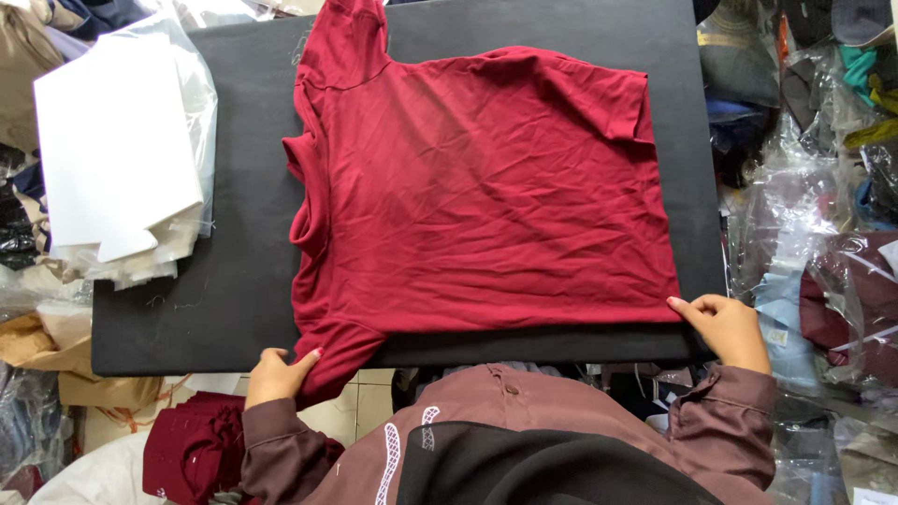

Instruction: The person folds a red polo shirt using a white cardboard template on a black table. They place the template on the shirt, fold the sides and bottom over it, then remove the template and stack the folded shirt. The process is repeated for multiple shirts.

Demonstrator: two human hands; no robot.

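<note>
A dark red t-shirt (477, 196) lies spread flat on a black table (234, 187), its neck toward the far left and its hem along the near edge. My left hand (279, 374) grips the shirt's near left corner, where the cloth hangs over the table edge. My right hand (725, 327) pinches the near right corner of the hem at the table's front right edge. One short sleeve reaches the far right, the other folds at the left side.
A stack of white sheets in clear plastic (117, 150) sits on the table's left end. More dark red garments (192, 444) are piled low at the left. Bagged clothes in plastic (823, 243) crowd the right side.
</note>
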